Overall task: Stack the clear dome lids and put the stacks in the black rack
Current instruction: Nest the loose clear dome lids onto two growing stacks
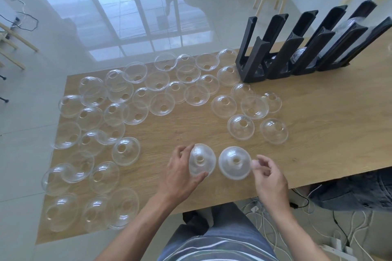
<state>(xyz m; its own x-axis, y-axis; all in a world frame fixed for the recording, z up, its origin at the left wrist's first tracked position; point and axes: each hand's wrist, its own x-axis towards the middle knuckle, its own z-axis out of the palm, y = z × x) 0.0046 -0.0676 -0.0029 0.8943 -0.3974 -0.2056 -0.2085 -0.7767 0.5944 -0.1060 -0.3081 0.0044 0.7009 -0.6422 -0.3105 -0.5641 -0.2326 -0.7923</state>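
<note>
Lower centre of the frame: left hand grips a clear dome lid, fingers over its upper edge and thumb under the lower rim, while the right hand pinches the right rim of a second dome lid just beside it — both holes face the camera. The two lids sit side by side, almost touching, so nesting likely means sliding one sideways onto the other. Black rack stands upper right on the desk, well apart from both hands — right hand nearer.
</note>
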